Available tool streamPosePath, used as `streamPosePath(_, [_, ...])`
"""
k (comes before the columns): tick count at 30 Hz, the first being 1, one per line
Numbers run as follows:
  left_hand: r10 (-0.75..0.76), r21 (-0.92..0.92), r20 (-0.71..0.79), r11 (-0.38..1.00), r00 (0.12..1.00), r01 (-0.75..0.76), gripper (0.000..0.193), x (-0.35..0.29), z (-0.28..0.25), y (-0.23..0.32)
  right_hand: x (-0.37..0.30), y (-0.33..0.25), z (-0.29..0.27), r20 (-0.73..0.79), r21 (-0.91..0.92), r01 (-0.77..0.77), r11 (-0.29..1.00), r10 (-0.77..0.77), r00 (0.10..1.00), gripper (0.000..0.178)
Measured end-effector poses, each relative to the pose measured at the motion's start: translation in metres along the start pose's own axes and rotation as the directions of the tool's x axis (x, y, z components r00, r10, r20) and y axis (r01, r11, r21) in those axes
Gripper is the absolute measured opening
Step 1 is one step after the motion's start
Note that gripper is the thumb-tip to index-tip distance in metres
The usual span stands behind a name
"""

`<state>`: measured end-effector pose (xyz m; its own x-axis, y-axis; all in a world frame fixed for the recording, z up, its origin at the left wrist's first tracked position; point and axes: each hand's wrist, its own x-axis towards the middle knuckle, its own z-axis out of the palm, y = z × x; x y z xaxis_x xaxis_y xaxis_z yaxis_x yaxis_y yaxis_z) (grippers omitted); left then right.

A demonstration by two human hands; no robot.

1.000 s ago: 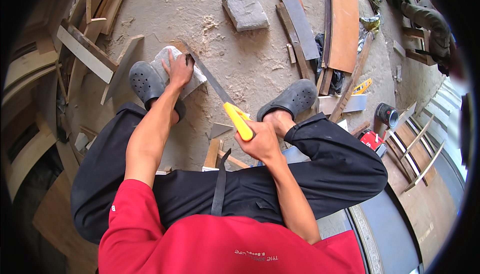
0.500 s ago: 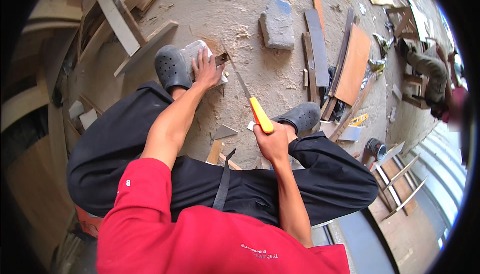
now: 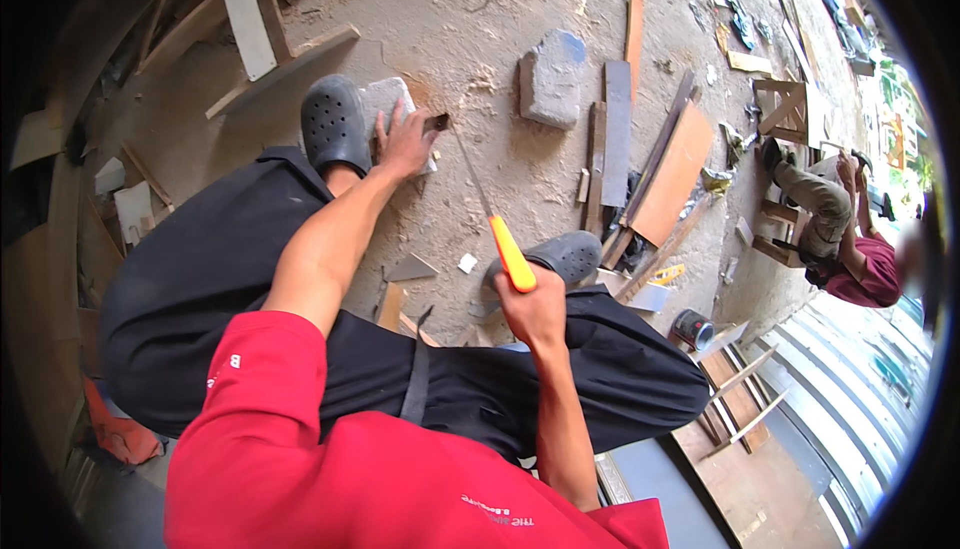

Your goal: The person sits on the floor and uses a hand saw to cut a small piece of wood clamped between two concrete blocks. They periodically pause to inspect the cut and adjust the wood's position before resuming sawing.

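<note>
My right hand (image 3: pixel 535 307) is wrapped round the yellow-and-orange handle of a handsaw (image 3: pixel 511 255). The saw's thin blade slants up and left to the end of a short dark piece of wood (image 3: pixel 437 123). My left hand (image 3: pixel 404 143) presses that wood down on a pale block (image 3: pixel 383 97), fingers spread over the block and the wood partly hidden beneath. The blade tip lies close beside the wood's end; whether it is inside a cut is too small to tell. My left clog (image 3: pixel 334 121) rests against the block.
A grey block with a blue patch (image 3: pixel 553 79) stands ahead on the dusty floor. Boards (image 3: pixel 672 161) lie to the right, near an open can (image 3: pixel 692 329). Planks (image 3: pixel 246 14) lean at the far left. Another person (image 3: pixel 835 214) sits at far right.
The view has turned somewhat, showing more on the right. My right hand and the saw have drawn slightly back toward me; my left hand still holds the wood on the block.
</note>
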<state>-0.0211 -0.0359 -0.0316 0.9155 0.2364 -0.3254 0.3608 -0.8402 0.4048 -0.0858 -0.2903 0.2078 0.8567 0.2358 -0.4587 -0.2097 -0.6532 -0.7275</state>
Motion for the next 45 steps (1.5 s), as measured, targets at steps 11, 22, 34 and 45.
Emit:
streamPosePath(11, [0.036, -0.008, -0.029, 0.999, 0.999, -0.036, 0.048, -0.002, 0.002, -0.003, 0.038, -0.005, 0.012, 0.016, -0.016, -0.009, 1.000, 0.009, 1.000, 0.023])
streamPosePath(22, [0.088, 0.018, -0.022, 0.996, 0.996, -0.088, 0.047, 0.001, 0.003, -0.002, 0.076, 0.003, 0.037, 0.003, 0.010, 0.053, 0.999, -0.053, 0.999, 0.022])
streamPosePath(34, [0.222, 0.066, 0.007, 0.973, 0.975, -0.222, 0.045, -0.015, 0.009, -0.013, 0.061, 0.016, 0.027, 0.056, 0.036, -0.031, 0.999, 0.029, 0.998, 0.030])
streamPosePath(45, [0.251, 0.090, 0.000, 0.964, 0.968, -0.250, 0.045, -0.018, 0.008, -0.006, -0.007, 0.041, 0.024, -0.090, 0.220, 0.009, 0.975, 0.011, 0.996, 0.025])
